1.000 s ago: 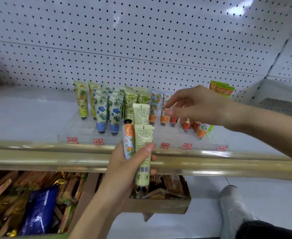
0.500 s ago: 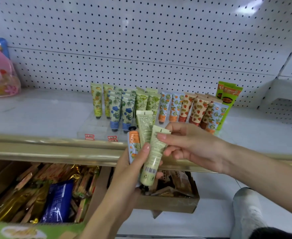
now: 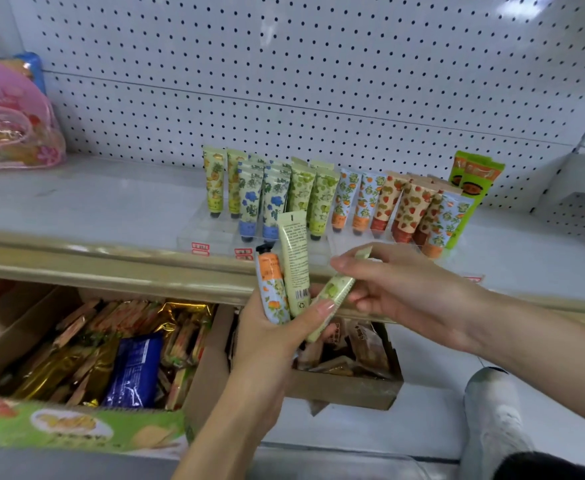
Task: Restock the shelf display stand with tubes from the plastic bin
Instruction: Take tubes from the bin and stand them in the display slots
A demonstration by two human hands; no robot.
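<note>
Same shelf (image 3: 93,202), snack boxes (image 3: 201,386) below it, clear display stand (image 3: 208,233) on top. Row of standing tubes (image 3: 318,199) fills the stand's back, densest at the right end; front-left slots bare.

Right hand (image 3: 412,292) back from the stand's right end, where it was a second ago. Now meets the left hand (image 3: 267,337) just in front of the shelf edge.

Right fingers (image 3: 353,263) and thumb clamped on the top of the green tube (image 3: 336,289), tilting it out to the right, leaf print now showing. Left hand curled round the pale tube (image 3: 294,258) and orange tube (image 3: 270,289), thumb (image 3: 313,311) on the green tube's lower part.

Reads as: previous tube delivered, next one being drawn from the bundle, two more to follow. Plastic bin not clearly in view.
</note>
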